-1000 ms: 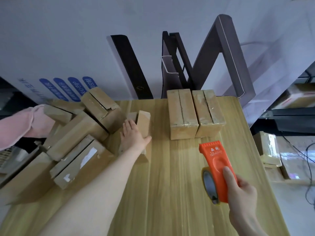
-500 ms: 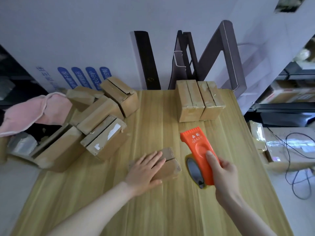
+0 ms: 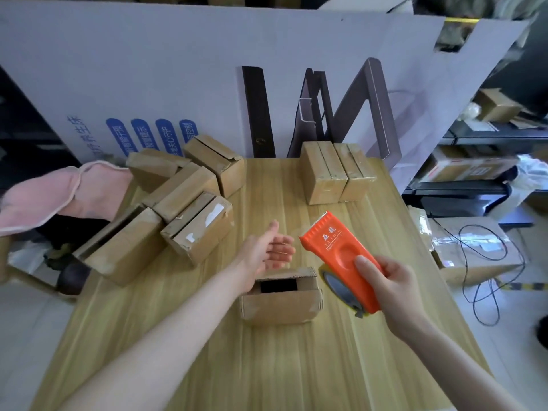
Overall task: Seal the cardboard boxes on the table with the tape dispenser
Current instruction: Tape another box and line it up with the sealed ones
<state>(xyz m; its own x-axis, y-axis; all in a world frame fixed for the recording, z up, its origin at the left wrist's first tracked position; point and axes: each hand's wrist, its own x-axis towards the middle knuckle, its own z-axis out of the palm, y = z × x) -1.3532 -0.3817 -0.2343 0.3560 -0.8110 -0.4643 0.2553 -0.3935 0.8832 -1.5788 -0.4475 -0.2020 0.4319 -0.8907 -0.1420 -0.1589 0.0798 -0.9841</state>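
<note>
Wooden table (image 3: 296, 366): my box (image 3: 280, 301) lies nine-to-three; left hand (image 3: 267, 250) hovers loose-fingered at its twelve, right hand (image 3: 391, 284) grips the tape dispenser (image 3: 341, 259) at three.

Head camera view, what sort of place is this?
Probably a packing workroom: brown cardboard boxes piled on a light wooden table, an orange plastic tape dispenser, parcels on dark shelves.

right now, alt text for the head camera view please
The right hand holds an orange tape dispenser beside a small open cardboard box on a wooden table; the left hand hovers open behind it. More boxes sit farther back.
</note>
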